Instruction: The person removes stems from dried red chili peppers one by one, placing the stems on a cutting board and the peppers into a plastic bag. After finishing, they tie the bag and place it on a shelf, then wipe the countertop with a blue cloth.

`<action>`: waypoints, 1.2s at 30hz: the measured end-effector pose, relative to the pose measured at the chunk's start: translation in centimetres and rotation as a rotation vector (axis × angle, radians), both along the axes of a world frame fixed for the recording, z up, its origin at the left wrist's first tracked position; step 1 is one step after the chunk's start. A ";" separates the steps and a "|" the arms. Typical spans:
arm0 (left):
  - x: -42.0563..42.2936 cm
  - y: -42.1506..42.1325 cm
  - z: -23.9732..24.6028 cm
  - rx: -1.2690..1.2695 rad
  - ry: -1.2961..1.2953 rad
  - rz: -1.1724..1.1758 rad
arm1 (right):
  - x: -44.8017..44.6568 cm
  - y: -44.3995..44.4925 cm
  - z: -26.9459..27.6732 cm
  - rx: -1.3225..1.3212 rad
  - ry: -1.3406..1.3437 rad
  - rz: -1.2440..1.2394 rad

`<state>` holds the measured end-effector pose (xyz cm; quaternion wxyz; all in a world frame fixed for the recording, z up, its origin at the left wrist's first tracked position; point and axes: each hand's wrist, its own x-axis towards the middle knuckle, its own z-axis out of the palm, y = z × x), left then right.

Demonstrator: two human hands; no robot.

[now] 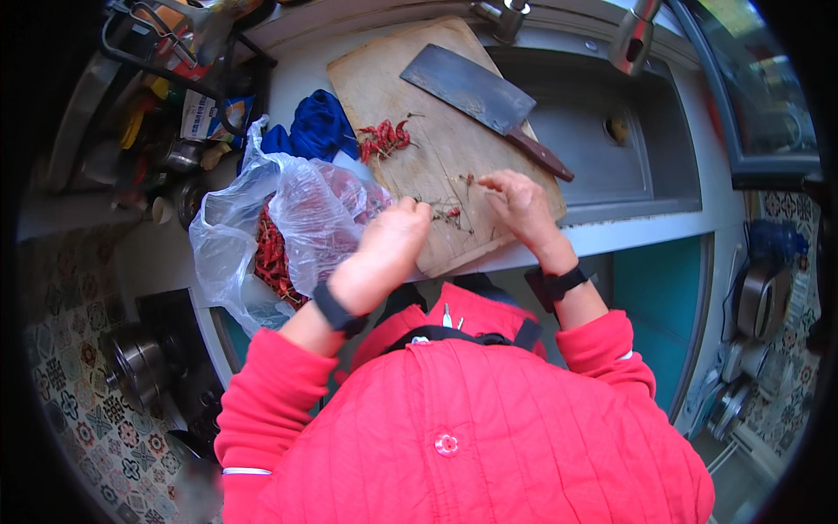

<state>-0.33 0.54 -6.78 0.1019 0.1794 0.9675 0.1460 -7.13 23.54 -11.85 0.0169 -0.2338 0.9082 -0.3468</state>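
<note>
My left hand (395,234) is over the near left edge of a wooden cutting board (419,85), fingertips pinched together; whether something small is between them cannot be made out. Fingers curled, my right hand (520,204) hovers at the board's right side, beside a small dried chili piece (467,178). Between the hands lie loose stems and a few red bits (452,213). Farther back on the board is a small heap of dried red chilies (385,139). An open clear plastic bag (304,216) of dried chilies (272,255) rests left of my left hand.
A cleaver (468,88) lies across the board, its wooden handle (540,154) jutting over the sink (628,157). Behind the bag is a crumpled blue cloth (321,124). A black rack (170,72) with jars and packets stands left. A faucet (507,19) rises behind the board.
</note>
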 end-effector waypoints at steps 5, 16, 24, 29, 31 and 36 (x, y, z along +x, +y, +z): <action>-2.0 3.3 -5.5 -0.329 -0.006 0.119 | -1.8 -1.4 -0.4 0.012 -0.016 0.141; -2.9 2.4 -2.8 0.308 -0.036 0.445 | -8.9 -10.4 -0.6 0.067 -0.098 0.230; -10.0 -4.9 -6.3 0.457 -0.146 1.146 | -9.3 -15.5 -1.1 0.217 0.097 0.381; -10.2 -4.7 -9.3 0.796 -0.068 1.168 | -9.3 -15.5 -1.5 0.237 -0.053 0.354; -9.7 -4.3 -9.6 0.695 -0.035 1.104 | -9.2 -14.6 -2.0 0.175 -0.129 0.327; -8.4 -2.9 -7.6 0.866 -0.089 0.982 | -8.7 -13.3 -2.6 -0.178 -0.431 0.284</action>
